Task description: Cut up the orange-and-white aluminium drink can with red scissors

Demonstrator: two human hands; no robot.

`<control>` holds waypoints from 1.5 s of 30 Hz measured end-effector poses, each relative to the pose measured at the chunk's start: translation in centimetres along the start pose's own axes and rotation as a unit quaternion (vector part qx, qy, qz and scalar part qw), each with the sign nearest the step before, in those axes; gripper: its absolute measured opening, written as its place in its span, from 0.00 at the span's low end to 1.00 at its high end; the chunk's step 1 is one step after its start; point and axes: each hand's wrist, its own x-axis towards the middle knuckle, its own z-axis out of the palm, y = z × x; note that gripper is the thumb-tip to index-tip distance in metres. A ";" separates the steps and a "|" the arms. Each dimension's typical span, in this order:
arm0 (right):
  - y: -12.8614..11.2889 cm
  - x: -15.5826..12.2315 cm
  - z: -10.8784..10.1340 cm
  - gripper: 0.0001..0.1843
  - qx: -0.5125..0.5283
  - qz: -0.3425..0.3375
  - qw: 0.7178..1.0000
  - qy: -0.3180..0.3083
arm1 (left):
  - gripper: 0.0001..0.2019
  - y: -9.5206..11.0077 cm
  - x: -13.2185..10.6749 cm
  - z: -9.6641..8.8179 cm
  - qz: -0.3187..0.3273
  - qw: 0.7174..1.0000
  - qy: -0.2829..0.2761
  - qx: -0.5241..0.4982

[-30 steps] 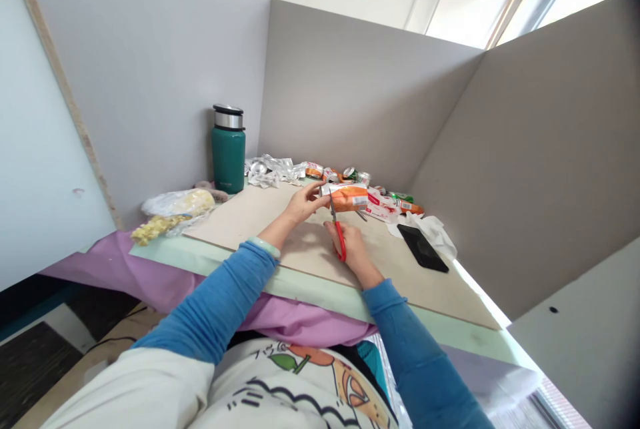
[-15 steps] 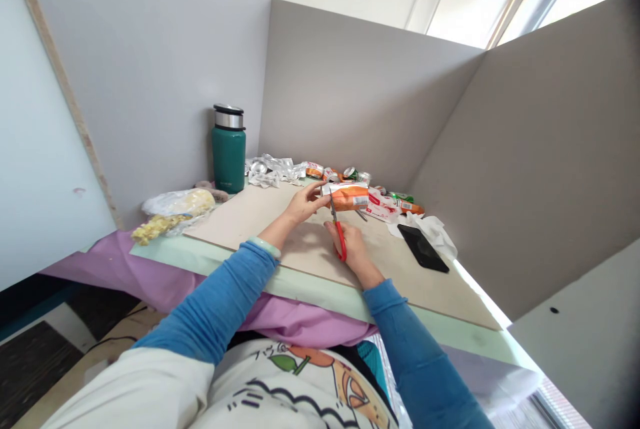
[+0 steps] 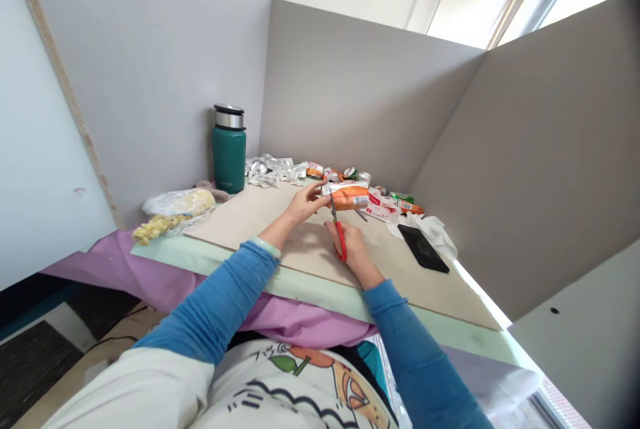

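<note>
My left hand pinches the left end of an orange and white packet held just above the board. My right hand is wrapped round the red handles of a pair of scissors, whose blades point up at the packet's left end, right beside my left fingertips. Both sleeves are blue.
A green flask stands at the back left, with crumpled foil and wrappers beside it. More packets lie behind the held packet. A black phone rests on white tissue at right. A bag of yellow bits sits on the left edge. Grey partitions enclose the desk.
The packet and my left hand have shifted very slightly; the scissors stay at the packet's left end. Little else differs.
</note>
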 end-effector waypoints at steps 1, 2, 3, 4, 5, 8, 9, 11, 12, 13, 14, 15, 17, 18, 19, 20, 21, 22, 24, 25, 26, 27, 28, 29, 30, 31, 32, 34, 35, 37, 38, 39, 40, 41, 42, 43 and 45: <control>0.0 0.0 0.0 0.27 0.003 0.000 1.000 0.002 | 0.33 0.0 0.0 0.0 0.000 1.000 0.000 0.000; -0.1 -0.1 0.0 0.27 0.004 0.000 1.000 0.004 | 0.33 0.0 0.0 0.0 0.000 1.000 -0.001 0.000; -0.1 -0.1 -0.1 0.27 0.005 0.000 1.000 0.005 | 0.33 0.0 0.0 0.0 0.001 1.000 -0.001 0.000; -0.2 -0.2 -0.1 0.28 0.006 0.000 1.000 0.004 | 0.33 0.0 0.0 0.0 0.002 1.000 -0.001 0.000; -0.3 -0.2 -0.2 0.28 0.008 0.000 1.000 0.000 | 0.33 0.0 0.0 0.0 0.003 1.000 0.000 0.000; -0.5 -0.4 -0.3 0.29 0.026 0.009 0.999 -0.021 | 0.33 -0.1 0.1 -0.1 0.003 1.000 0.001 0.000; -0.5 -0.5 -0.3 0.29 0.034 0.012 0.999 -0.029 | 0.33 -0.2 0.1 -0.1 0.003 1.000 0.001 0.000; -0.6 -0.7 -0.4 0.30 0.054 0.017 0.998 -0.040 | 0.33 -0.3 0.1 -0.1 0.004 1.000 0.002 0.001; -0.7 -0.8 -0.4 0.30 0.063 0.019 0.997 -0.045 | 0.33 -0.3 0.1 -0.2 0.005 1.000 0.002 0.002; -0.7 -0.8 -0.5 0.30 0.071 0.021 0.996 -0.049 | 0.33 -0.3 0.1 -0.2 0.006 1.000 0.003 0.004; -0.8 -0.9 -0.5 0.30 0.078 0.024 0.995 -0.053 | 0.34 -0.3 0.2 -0.2 0.007 1.000 0.003 0.005; -0.8 -0.9 -0.5 0.30 0.082 0.028 0.995 -0.055 | 0.34 -0.4 0.2 -0.1 0.008 1.000 0.004 0.008; -1.0 -0.9 -0.6 0.29 0.086 0.033 0.994 -0.060 | 0.33 -0.4 0.2 -0.1 0.011 1.000 0.006 0.013; -1.0 -1.0 -0.6 0.29 0.086 0.034 0.994 -0.063 | 0.33 -0.4 0.2 -0.1 0.013 1.000 0.007 0.015; -1.1 -1.0 -0.7 0.29 0.086 0.034 0.994 -0.065 | 0.32 -0.4 0.2 -0.1 0.015 1.000 0.009 0.017; -1.1 -1.0 -0.7 0.29 0.085 0.032 0.994 -0.065 | 0.32 -0.4 0.2 -0.1 0.016 1.000 0.010 0.019; -1.2 -1.0 -0.7 0.29 0.085 0.030 0.994 -0.065 | 0.32 -0.5 0.2 -0.1 0.016 1.000 0.011 0.020; -1.2 -1.0 -0.8 0.29 0.086 0.028 0.994 -0.064 | 0.32 -0.5 0.2 -0.1 0.015 1.000 0.011 0.022; -1.3 -1.1 -0.8 0.29 0.089 0.027 0.994 -0.064 | 0.32 -0.5 0.2 -0.1 0.012 1.000 0.009 0.022; -1.4 -1.1 -0.9 0.29 0.090 0.028 0.993 -0.065 | 0.33 -0.6 0.2 -0.1 0.010 1.000 0.007 0.022; -1.5 -1.2 -0.9 0.29 0.091 0.030 0.993 -0.068 | 0.33 -0.5 0.2 -0.1 0.007 1.000 0.005 0.021; -1.6 -1.2 -0.9 0.29 0.092 0.032 0.993 -0.070 | 0.34 -0.5 0.2 -0.1 0.004 1.000 0.003 0.020; -1.6 -1.2 -0.9 0.29 0.092 0.035 0.993 -0.070 | 0.34 -0.5 0.2 -0.1 0.001 1.000 0.002 0.019; -1.7 -1.2 -0.9 0.29 0.092 0.037 0.993 -0.071 | 0.34 -0.5 0.2 -0.1 -0.001 1.000 0.001 0.018; -1.7 -1.2 -0.9 0.29 0.092 0.038 0.992 -0.071 | 0.34 -0.4 0.2 -0.1 -0.002 1.000 0.002 0.018; -1.7 -1.2 -0.9 0.28 0.092 0.038 0.993 -0.071 | 0.34 -0.4 0.1 -0.1 -0.002 1.000 0.002 0.018; -1.7 -1.2 -0.9 0.28 0.092 0.037 0.993 -0.071 | 0.33 -0.4 0.1 -0.1 -0.002 1.000 0.002 0.018; -1.7 -1.2 -0.9 0.29 0.094 0.033 0.992 -0.071 | 0.34 -0.3 0.1 -0.1 -0.003 1.000 0.002 0.018; -1.7 -1.2 -0.9 0.29 0.096 0.033 0.992 -0.071 | 0.34 -0.3 0.1 -0.1 -0.003 1.000 0.002 0.017; -1.7 -1.3 -0.9 0.29 0.098 0.034 0.992 -0.072 | 0.34 -0.3 0.1 -0.1 -0.002 1.000 0.001 0.016; -1.7 -1.3 -0.9 0.28 0.097 0.036 0.992 -0.072 | 0.34 -0.3 0.1 -0.1 -0.002 1.000 -0.001 0.016; -1.8 -1.3 -0.9 0.28 0.095 0.038 0.992 -0.073 | 0.34 -0.3 0.1 -0.1 -0.002 1.000 -0.002 0.016; -1.8 -1.3 -0.9 0.28 0.093 0.040 0.992 -0.073 | 0.34 -0.3 0.1 -0.1 -0.001 1.000 -0.003 0.016; -1.8 -1.2 -0.9 0.28 0.092 0.042 0.992 -0.073 | 0.34 -0.3 0.1 -0.1 -0.001 1.000 -0.003 0.016; -1.8 -1.2 -0.9 0.28 0.091 0.042 0.992 -0.074 | 0.34 -0.3 0.1 -0.2 -0.001 1.000 -0.003 0.016; -1.7 -1.2 -0.9 0.28 0.092 0.042 0.992 -0.075 | 0.34 -0.3 0.1 -0.2 -0.001 1.000 -0.004 0.016; -1.6 -1.1 -0.8 0.28 0.093 0.042 0.992 -0.075 | 0.34 -0.4 0.1 -0.2 -0.002 1.000 -0.007 0.018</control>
